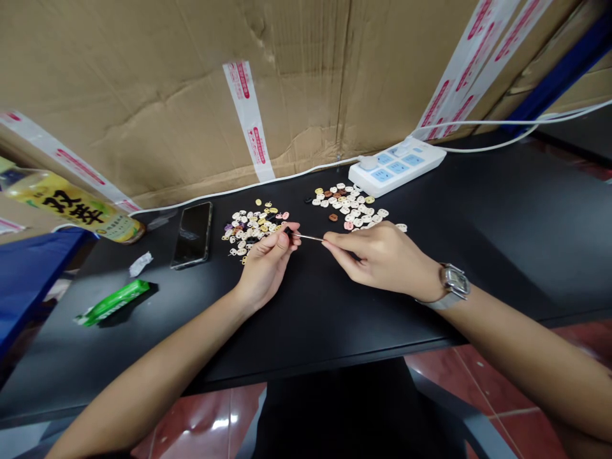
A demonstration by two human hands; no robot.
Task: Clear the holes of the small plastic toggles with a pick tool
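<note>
My left hand (268,258) pinches a small dark bead (288,233) between thumb and fingertips above the black table (335,306). My right hand (377,255), with a silver watch (453,284) on the wrist, pinches a thin metal needle (308,237) whose tip meets the bead. A pile of small cream, yellow and dark beads (251,226) lies just behind my left hand. A second pile of mostly cream and brown beads (349,205) lies behind my right hand.
A black phone (192,234) lies left of the beads. A white power strip (396,164) with a white cable sits at the back. A green gum pack (115,302), a crumpled wrapper (140,263) and a yellow-labelled bottle (71,207) are at left. Taped cardboard (215,89) walls the back.
</note>
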